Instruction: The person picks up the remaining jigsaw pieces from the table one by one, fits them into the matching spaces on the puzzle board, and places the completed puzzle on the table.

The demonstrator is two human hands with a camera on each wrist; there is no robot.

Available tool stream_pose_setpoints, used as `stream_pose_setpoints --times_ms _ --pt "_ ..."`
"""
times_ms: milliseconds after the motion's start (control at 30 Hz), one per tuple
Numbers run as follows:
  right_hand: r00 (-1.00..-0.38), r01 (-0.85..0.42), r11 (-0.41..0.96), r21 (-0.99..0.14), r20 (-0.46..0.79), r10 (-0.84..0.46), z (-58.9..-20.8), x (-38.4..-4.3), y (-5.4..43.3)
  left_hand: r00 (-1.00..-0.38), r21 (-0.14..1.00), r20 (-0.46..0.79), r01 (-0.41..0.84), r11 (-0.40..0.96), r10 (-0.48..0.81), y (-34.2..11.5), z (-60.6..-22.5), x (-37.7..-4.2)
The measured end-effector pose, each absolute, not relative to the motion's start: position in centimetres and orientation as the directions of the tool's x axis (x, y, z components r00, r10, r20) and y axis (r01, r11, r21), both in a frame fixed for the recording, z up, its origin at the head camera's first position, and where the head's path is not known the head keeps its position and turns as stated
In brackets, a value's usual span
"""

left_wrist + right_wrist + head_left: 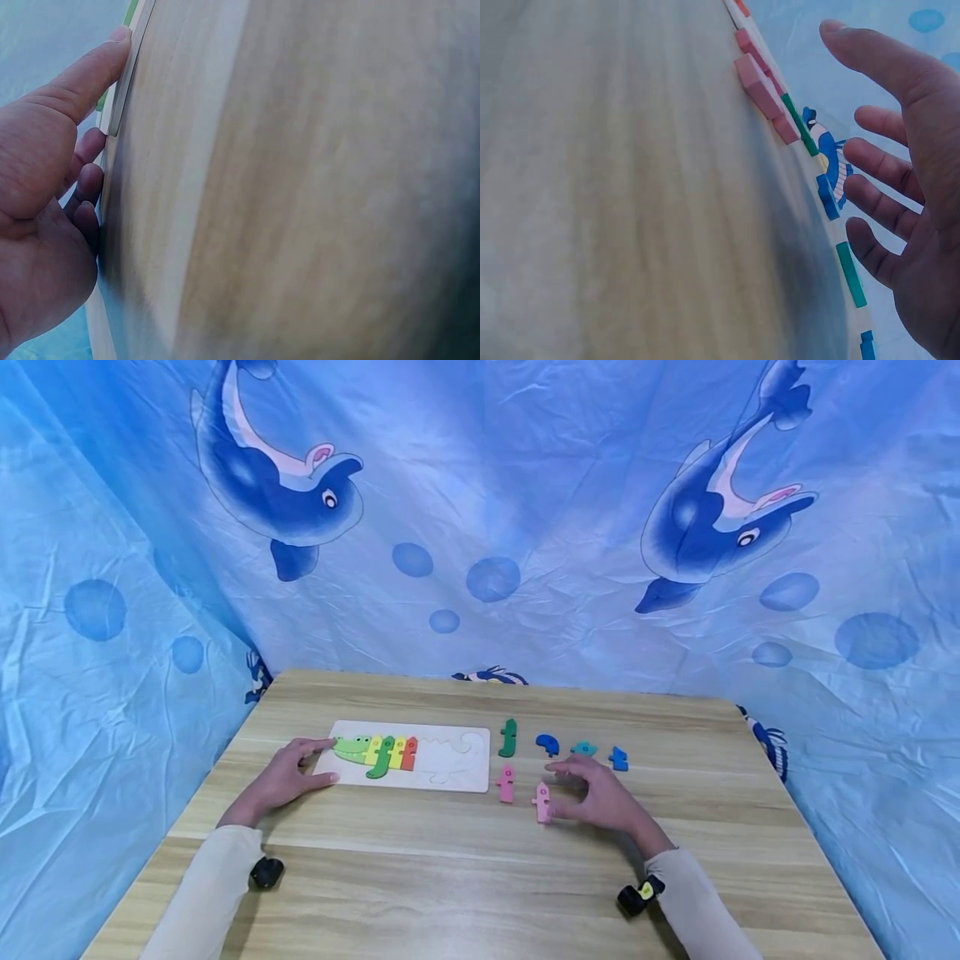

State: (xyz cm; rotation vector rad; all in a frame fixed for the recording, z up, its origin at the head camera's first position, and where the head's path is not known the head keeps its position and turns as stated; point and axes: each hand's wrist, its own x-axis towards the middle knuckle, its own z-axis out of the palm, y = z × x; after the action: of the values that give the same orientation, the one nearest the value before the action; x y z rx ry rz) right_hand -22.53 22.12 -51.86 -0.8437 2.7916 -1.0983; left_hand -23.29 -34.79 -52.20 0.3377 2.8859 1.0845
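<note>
A white wooden crocodile puzzle board [450, 781] lies on the table. Its left half holds the green head [351, 746], yellow pieces, a dark green leg piece [381, 758] and an orange-red piece [408, 753]; outlined recesses show on the right half. At the board's left end, my left hand [288, 772] holds the edge between thumb and fingers. My right hand [600, 793] is spread, thumb and fingers apart, just right of a light pink piece [542, 802]. In the right wrist view nothing lies in its grasp. Another pink piece [506, 783] sits nearer the board.
Behind the pink pieces lie a green leg piece [508, 737], a curved blue piece [548, 744], a teal piece [583, 748] and a blue piece [618, 758]. The wooden table [420, 877] meets a blue dolphin-print curtain [562, 635] at its back and sides.
</note>
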Motion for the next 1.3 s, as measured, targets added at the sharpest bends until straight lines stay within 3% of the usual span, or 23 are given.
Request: stream_pose_setpoints --times_ms 1300 --pt "-0.866 -0.443 0.711 -0.547 0.056 -0.497 -52.67 -22.18 21.29 -0.976 0.668 0.031 0.179 0.722 0.213 -35.06 -52.60 -23.41"
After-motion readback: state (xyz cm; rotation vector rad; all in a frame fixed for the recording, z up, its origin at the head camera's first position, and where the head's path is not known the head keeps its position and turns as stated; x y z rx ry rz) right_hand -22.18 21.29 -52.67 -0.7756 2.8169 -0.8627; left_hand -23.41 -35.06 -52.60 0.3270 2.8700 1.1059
